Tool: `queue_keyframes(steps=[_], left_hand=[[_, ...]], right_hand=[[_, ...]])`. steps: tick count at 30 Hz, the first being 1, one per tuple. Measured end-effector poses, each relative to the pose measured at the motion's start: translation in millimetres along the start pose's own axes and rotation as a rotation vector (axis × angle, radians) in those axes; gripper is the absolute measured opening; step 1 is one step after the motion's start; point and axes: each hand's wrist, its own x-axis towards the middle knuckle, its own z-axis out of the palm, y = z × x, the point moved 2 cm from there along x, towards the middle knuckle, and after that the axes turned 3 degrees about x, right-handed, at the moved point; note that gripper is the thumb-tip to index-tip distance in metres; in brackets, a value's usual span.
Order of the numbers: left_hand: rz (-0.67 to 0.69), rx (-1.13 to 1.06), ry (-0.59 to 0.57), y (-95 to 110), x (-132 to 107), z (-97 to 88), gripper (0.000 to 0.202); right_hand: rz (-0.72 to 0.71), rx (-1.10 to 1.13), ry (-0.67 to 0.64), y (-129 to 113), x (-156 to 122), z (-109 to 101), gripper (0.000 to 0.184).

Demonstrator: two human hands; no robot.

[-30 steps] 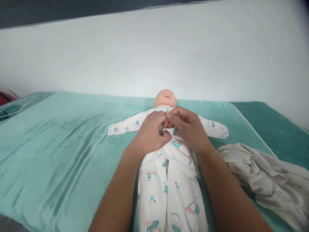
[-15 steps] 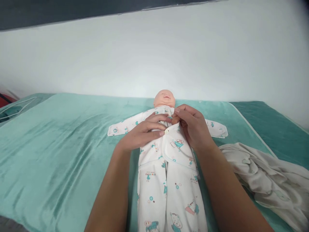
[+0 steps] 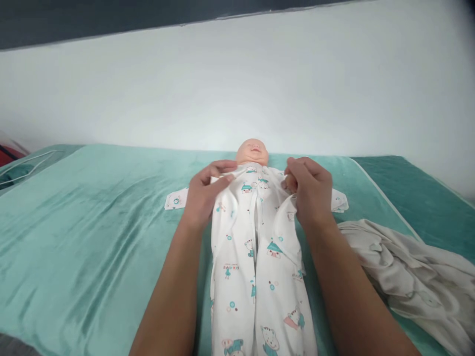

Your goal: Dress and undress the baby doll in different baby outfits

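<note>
A baby doll (image 3: 253,152) lies on its back, dressed in a white baby jacket (image 3: 224,210) and white baby trousers (image 3: 237,291), both printed with small animals and houses. The jacket front is spread apart, showing printed cloth over the chest. My left hand (image 3: 203,193) grips the jacket's left front flap near the doll's shoulder, thumb and fingers around the cloth. On the other side my right hand (image 3: 310,188) pinches the right flap between thumb and curled fingers. Both sleeves stretch outward, partly hidden behind my hands.
A light green plush sheet (image 3: 104,222) lies under the doll, with darker green cloth (image 3: 419,193) at the right. Crumpled off-white cloth (image 3: 408,272) lies beside my right forearm. Behind the doll stands a white wall (image 3: 237,84). A thin white looped cord or frame (image 3: 29,168) is at the far left.
My hands were together at the jacket's upper front. They have moved apart, left hand leftward and right hand rightward, and the overlapping jacket front is now opened to both sides.
</note>
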Motion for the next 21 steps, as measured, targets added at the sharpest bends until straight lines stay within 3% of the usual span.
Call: queue_keyframes(steps=[4, 6, 7, 8, 10, 12, 15, 17, 21], left_hand=[[-0.145, 0.072, 0.484, -28, 5, -27.3, 0.017], [-0.166, 0.184, 0.606, -38, 5, -35.5, 0.019], [-0.146, 0.287, 0.638, -40, 5, -36.8, 0.023], [-0.102, 0.405, 0.646, -40, 6, -36.0, 0.027], [0.026, 0.609, 0.562, -39, 9, -28.7, 0.033], [0.121, 0.702, 0.372, -40, 13, -18.0, 0.029], [0.077, 0.734, 0.133, -49, 21, -7.5, 0.028], [-0.001, 0.777, 0.083, -55, 26, -5.6, 0.034], [-0.115, 0.957, 0.089, -58, 32, -5.4, 0.036]], right_hand=[[-0.182, -0.121, 0.449, -5, 15, -33, 0.025], [-0.269, -0.148, 0.582, -10, 20, -46, 0.024], [-0.296, -0.168, 0.589, -12, 22, -49, 0.022], [-0.304, -0.203, 0.541, -12, 23, -50, 0.018], [-0.278, -0.333, 0.309, -8, 23, -42, 0.009], [-0.236, -0.488, -0.006, 5, 20, -28, 0.016], [-0.235, -0.612, -0.353, 28, 15, -11, 0.031], [-0.243, -0.656, -0.424, 41, 16, -6, 0.038], [-0.172, -0.8, -0.349, 57, 33, -6, 0.047]])
